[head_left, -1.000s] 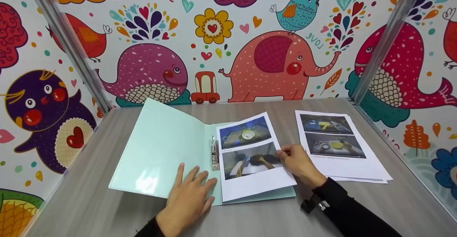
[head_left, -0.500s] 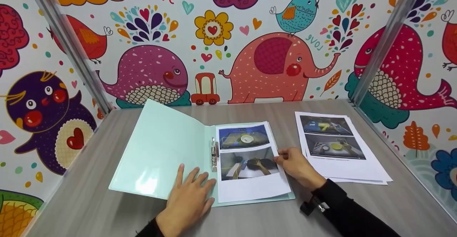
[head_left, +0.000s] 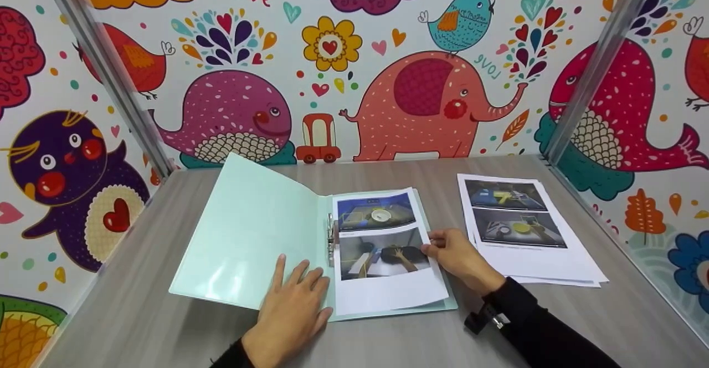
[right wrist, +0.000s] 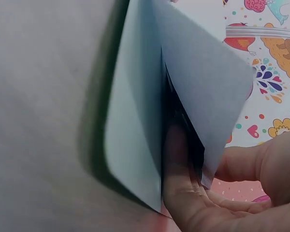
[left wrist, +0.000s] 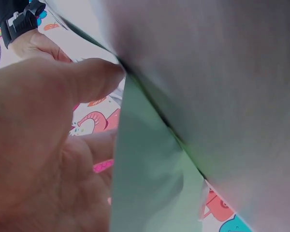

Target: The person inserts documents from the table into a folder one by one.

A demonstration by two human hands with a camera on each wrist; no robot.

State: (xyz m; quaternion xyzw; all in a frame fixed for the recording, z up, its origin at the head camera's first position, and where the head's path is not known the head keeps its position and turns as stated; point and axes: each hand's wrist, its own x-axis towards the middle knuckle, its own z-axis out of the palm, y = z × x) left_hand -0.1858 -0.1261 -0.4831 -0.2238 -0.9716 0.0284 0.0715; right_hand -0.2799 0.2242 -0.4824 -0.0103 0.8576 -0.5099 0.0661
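A pale green ring binder folder [head_left: 238,229] lies open on the table, its left cover tilted up. Metal ring clips [head_left: 331,240] stand along its spine. My left hand [head_left: 293,310] rests with fingers spread on the inner cover near the spine; in the left wrist view its thumb [left wrist: 99,77] touches the folder's lower edge. On the folder's right side lies a white printed sheet [head_left: 388,296] with two photos. My right hand [head_left: 465,260] pinches its right edge. The right wrist view shows fingers [right wrist: 181,179] behind the raised sheet [right wrist: 208,82] and the thumb in front.
A slightly fanned stack of printed sheets [head_left: 548,262] lies to the right, beyond my right hand. The grey wood-grain table [head_left: 138,246] is bounded by cartoon-printed walls [head_left: 332,91] with metal posts at the corners.
The sheet has come down from a raised, tilted position and shifted slightly left toward the ring clips, my right hand moving with it. My left hand has stayed nearly still.
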